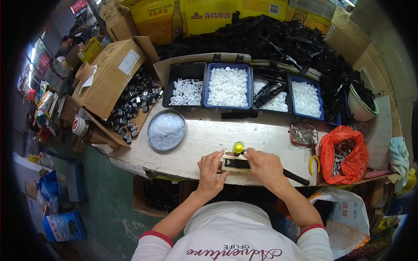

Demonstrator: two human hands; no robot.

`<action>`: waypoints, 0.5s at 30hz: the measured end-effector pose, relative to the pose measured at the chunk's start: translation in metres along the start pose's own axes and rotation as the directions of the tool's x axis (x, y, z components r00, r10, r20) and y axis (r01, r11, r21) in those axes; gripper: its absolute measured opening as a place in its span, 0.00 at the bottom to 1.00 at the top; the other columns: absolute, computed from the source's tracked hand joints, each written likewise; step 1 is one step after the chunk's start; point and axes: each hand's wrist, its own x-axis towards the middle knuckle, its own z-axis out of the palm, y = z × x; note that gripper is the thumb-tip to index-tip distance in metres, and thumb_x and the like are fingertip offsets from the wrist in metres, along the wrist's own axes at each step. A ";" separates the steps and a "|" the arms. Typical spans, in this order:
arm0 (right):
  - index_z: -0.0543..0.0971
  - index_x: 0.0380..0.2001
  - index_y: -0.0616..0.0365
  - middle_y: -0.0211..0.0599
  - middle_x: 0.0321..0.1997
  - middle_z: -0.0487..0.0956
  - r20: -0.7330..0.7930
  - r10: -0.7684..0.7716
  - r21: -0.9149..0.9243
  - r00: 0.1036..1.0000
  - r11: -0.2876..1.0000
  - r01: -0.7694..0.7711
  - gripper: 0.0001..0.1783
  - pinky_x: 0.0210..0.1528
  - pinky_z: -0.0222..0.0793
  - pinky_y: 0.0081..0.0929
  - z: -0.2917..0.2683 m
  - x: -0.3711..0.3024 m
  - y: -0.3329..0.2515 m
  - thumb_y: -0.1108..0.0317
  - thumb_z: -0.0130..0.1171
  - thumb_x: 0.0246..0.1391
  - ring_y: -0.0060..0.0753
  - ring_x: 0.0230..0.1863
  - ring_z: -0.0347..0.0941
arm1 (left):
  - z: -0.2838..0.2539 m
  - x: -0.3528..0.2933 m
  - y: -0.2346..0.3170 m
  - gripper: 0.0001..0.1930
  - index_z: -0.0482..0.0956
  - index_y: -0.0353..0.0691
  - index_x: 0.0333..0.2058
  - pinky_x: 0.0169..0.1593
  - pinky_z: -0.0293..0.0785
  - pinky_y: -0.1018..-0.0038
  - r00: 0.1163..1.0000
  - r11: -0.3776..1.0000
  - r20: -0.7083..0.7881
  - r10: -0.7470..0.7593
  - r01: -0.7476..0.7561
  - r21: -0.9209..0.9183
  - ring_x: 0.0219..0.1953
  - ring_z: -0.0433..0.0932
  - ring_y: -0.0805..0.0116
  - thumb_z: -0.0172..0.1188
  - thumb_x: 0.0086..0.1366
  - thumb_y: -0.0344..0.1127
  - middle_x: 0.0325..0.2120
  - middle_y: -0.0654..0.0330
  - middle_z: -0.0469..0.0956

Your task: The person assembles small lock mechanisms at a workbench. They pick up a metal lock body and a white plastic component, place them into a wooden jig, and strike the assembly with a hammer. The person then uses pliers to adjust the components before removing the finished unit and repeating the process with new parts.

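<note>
Head view shows a pale rectangular frame [236, 169] around black material [236, 163].

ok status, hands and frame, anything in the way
Left hand gripping pale frame. Right hand over its right end. Black piece inside. Yellow mallet head close beyond.

Black and white, with flashes of yellow and red

From afar I see a yellow hammer head [238, 148] and black handle [296, 177] near the dial's centre, by a pale cream frame [234, 169]. At twelve, a blue tray [227, 106] rings white pieces [228, 85]; farther out, a carton [209, 21] shows yellow. The heap [287, 39] at one is black, the bag [359, 163] past three orange-red, the floor [104, 174] at eight green. At six, a white shirt [230, 224] carries dark-red lettering [235, 252] and red cuffs [157, 236].
</note>
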 end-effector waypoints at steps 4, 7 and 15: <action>0.72 0.27 0.56 0.37 0.14 0.71 -0.224 0.110 -0.107 0.968 0.985 -0.137 0.07 0.20 0.63 0.37 -0.009 -0.024 0.031 0.64 0.51 0.51 0.43 0.15 0.69 | 0.011 0.016 0.010 0.33 0.63 0.39 0.51 0.48 0.54 0.65 0.984 0.990 0.128 0.126 -0.132 0.039 0.45 0.65 0.58 0.63 0.42 0.26 0.42 0.58 0.70; 0.73 0.30 0.57 0.38 0.17 0.71 -0.224 0.186 -0.211 0.957 0.949 -0.234 0.07 0.25 0.63 0.37 -0.004 -0.047 0.056 0.66 0.52 0.49 0.41 0.22 0.69 | 0.029 0.027 0.017 0.30 0.66 0.39 0.49 0.47 0.54 0.65 0.949 0.974 0.241 0.205 -0.223 0.048 0.44 0.66 0.60 0.63 0.43 0.27 0.38 0.59 0.71; 0.70 0.32 0.63 0.45 0.35 0.68 -0.483 0.273 -0.249 0.832 0.868 -0.429 0.12 0.40 0.59 0.39 -0.029 -0.085 0.131 0.70 0.56 0.42 0.45 0.39 0.63 | 0.022 0.049 0.011 0.20 0.71 0.35 0.44 0.42 0.65 0.77 0.965 0.956 0.244 0.096 -0.021 -0.293 0.38 0.70 0.65 0.59 0.48 0.22 0.33 0.55 0.71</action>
